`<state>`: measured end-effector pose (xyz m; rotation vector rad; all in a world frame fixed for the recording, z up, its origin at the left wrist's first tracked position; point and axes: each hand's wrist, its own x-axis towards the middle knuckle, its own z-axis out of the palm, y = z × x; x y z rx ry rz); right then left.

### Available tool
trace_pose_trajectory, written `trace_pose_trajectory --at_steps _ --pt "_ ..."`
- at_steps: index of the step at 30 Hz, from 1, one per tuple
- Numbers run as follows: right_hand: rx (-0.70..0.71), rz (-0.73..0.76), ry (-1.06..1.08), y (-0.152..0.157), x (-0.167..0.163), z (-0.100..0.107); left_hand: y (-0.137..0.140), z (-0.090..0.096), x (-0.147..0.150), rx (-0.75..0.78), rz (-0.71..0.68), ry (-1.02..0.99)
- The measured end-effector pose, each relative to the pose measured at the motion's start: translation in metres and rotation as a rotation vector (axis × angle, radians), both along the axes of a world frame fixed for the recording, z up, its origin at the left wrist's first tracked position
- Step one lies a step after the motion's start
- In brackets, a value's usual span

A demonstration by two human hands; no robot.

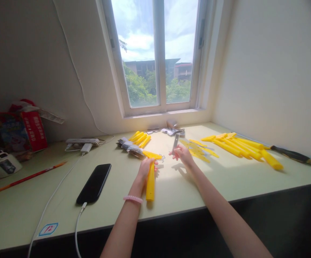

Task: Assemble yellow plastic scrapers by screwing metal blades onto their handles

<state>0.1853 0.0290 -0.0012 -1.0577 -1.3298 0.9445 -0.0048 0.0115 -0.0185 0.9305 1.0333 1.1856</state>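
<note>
Sunlight from a big window (155, 53) falls on a pale green table (198, 186). On it, the left hand (145, 167) has its fingers wrapped around the top of a long yellow handle (150, 182) that lies flat and points back toward the person. A pink hair band (133, 199) sits on that wrist. Just beside it, the right hand (181, 154) pinches a thin grey metal blade (175, 142) that sticks up from the fingers. Between the two hands lies a small heap of tiny silver bits (162, 157). Behind the left hand lies a bunch of yellow tools with grey ends (135, 143). To the right lie flat yellow pieces (198, 148), and farther right a row of yellow handles (241, 145). A black phone (94, 183) with a white cable lies well to the left, and a red pencil (26, 178) lies farther left.
</note>
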Motion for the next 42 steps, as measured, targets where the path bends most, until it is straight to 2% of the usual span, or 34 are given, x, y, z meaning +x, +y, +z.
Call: trace_pose_trajectory --at_steps 5,12,18,28,33,42 --pt "0.088 -0.026 -0.227 -0.009 -0.006 0.000 -0.002 0.002 0.000 0.010 -0.005 0.005" --pt "0.117 -0.028 -0.187 -0.008 -0.003 -0.001 -0.007 0.003 0.001 0.011 -0.126 0.107" --pt "0.194 -0.042 -0.212 -0.007 -0.004 -0.003 -0.011 0.004 0.003 0.012 -0.114 0.112" --pt "0.185 -0.084 -0.227 -0.007 -0.002 -0.004 -0.013 0.004 0.002 0.067 -0.152 0.187" --pt "0.186 -0.044 -0.233 -0.001 0.000 -0.009 -0.014 0.007 0.003 0.065 -0.162 0.199" --pt "0.269 0.011 -0.383 -0.007 -0.013 -0.012 -0.019 0.011 0.005 0.078 -0.175 0.225"
